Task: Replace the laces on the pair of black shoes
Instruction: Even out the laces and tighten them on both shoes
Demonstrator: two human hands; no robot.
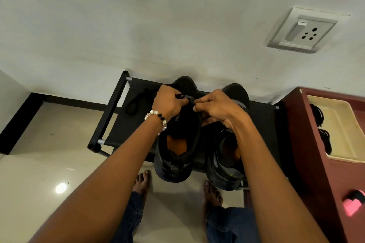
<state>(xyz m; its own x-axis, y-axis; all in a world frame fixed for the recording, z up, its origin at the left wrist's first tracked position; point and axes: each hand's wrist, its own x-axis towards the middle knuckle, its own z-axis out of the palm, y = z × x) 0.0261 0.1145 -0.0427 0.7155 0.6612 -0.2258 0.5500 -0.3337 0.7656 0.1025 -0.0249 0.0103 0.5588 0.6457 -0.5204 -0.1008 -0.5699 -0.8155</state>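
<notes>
Left shoe [177, 144]: stood on the top shelf of the rack [118, 124], toe toward the wall; worked on at its eyelet area, directly beneath both sets of fingers.
Right shoe [227, 156]: stood just beside the first, on the right hand's side; its orange insole is seen and no lace can be made out on it.
Left hand [169, 102]: fingers curled and pinching a black lace [180, 96] at the front of the left shoe's tongue.
Right hand [215, 106]: fingers curled, thumb and forefinger pinching a lace end close to the left hand; whether it is the same lace cannot be told.
Loose lace [134, 102]: a dark loop lying on the rack fabric, well to the outer side of the left fingers; old or new cannot be told.
Progress: judged early or midway; one shoe is in hand near the toe-end eyelets, the other is judged still to be done.
Edges: the wall [177, 25] is close beyond the fingertips; the rack frame bar lies outward of the left hand; a maroon cabinet [316, 144] bounds the right side.
Open room: free space is seen above the shoes and back toward the person; floor [49, 154] lies open to the left.
</notes>
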